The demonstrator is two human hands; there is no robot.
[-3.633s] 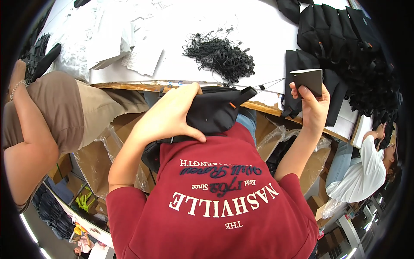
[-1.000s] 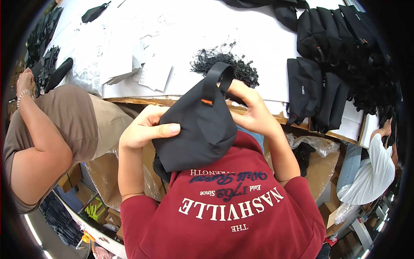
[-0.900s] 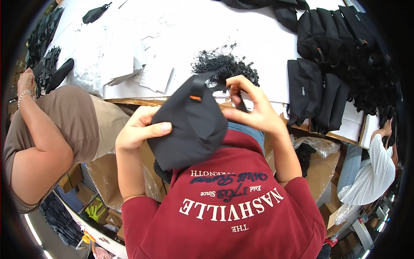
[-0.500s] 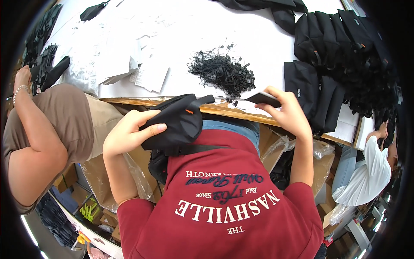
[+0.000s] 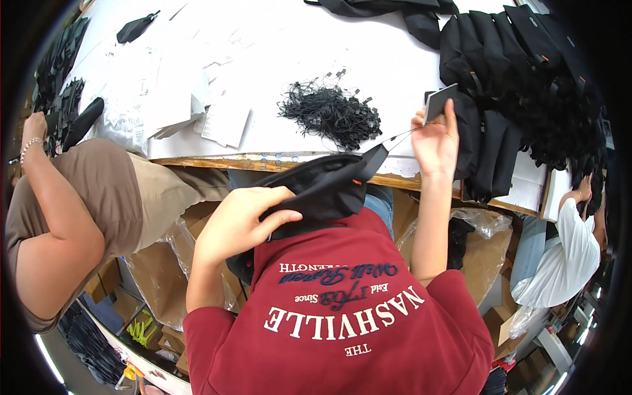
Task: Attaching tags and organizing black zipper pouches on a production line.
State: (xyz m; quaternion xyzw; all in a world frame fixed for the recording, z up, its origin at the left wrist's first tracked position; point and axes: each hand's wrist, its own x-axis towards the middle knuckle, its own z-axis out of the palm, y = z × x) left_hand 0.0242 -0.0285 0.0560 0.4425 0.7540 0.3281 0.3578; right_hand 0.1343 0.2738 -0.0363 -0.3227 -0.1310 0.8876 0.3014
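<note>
- Black fabric bag (image 5: 316,191) lies against my chest, just below the table edge (image 5: 263,160), with its strap tab pointing up right.
- My left hand (image 5: 240,220) presses on the bag, fingers curled over its fabric.
- My right hand (image 5: 434,135) pinches a dark hang tag (image 5: 440,102), raised above the table; its thin string runs down to the strap tab.
- A heap of black strings (image 5: 329,112) lies on the white tabletop nearby.

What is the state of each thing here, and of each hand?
Left hand: grips the bag, pressed to the chest.
Right hand: raised, pinching a tag.
Bag: crumpled, held below the table edge.
Tag: held up, joined to the bag by a taut string.
Strings: loose tangled heap on the table.
Black bags: stacked in a row at right.
Papers: scattered flat.
</note>
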